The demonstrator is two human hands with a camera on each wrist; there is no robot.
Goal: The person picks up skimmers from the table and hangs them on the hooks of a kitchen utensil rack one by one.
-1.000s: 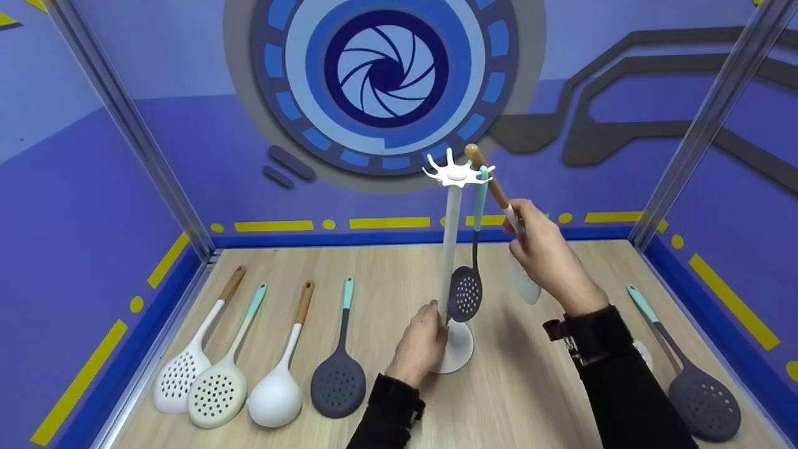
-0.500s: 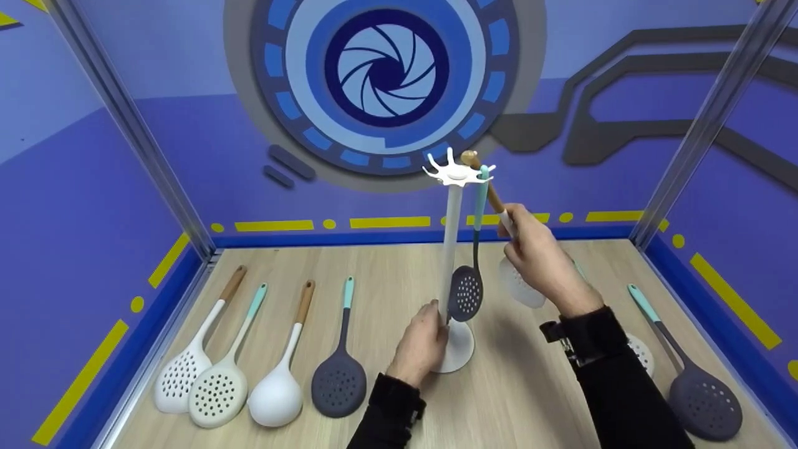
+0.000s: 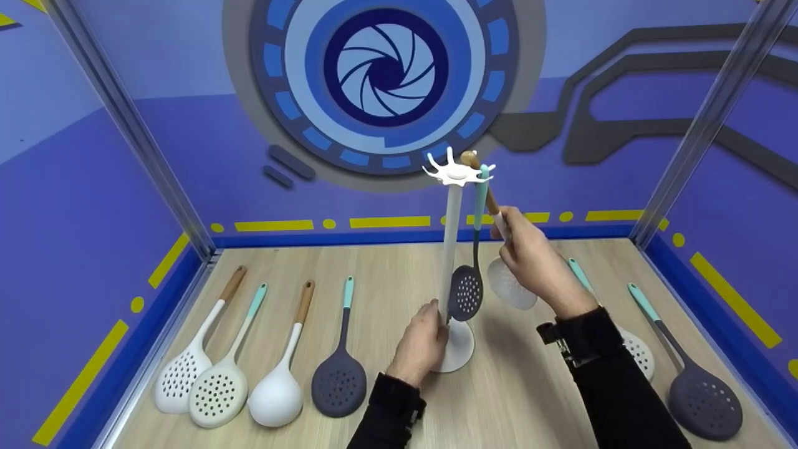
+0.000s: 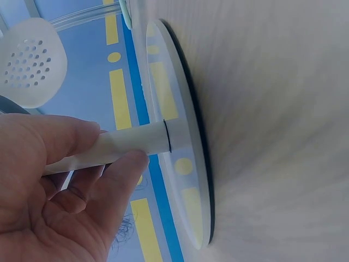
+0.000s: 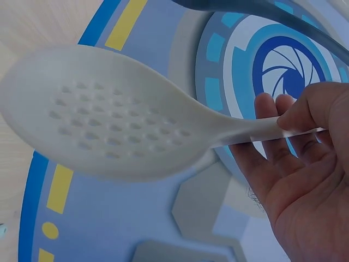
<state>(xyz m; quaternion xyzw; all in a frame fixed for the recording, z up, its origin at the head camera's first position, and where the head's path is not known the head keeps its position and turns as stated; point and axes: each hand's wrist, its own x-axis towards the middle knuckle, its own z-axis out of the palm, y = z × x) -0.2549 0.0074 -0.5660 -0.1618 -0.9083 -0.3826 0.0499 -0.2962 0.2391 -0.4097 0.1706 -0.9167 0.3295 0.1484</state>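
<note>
A white utensil stand (image 3: 452,237) with a ring of hooks stands mid-table. Low on its post, just above the round base (image 4: 180,158), my left hand (image 3: 419,346) grips it between thumb and fingers. My right hand (image 3: 537,255) pinches the white neck of a slotted spoon (image 5: 120,114) with a wooden handle (image 3: 489,193). The handle's top is at the hooks on the stand's right side, and a white hook tip shows beside it. Whether the hook passes through its hole cannot be told. A dark skimmer (image 3: 466,293) with a turquoise handle hangs close by.
On the left lie a white slotted turner (image 3: 182,380), a cream skimmer (image 3: 218,396), a white ladle (image 3: 275,399) and a dark slotted turner (image 3: 338,383). At right lie a white skimmer (image 3: 639,352), partly behind my sleeve, and a dark slotted turner (image 3: 704,402). Blue walls enclose the table.
My right hand has moved slightly left with the slotted spoon, bringing its handle top onto the hooks and its head nearer the stand. The left hand stays on the post.
</note>
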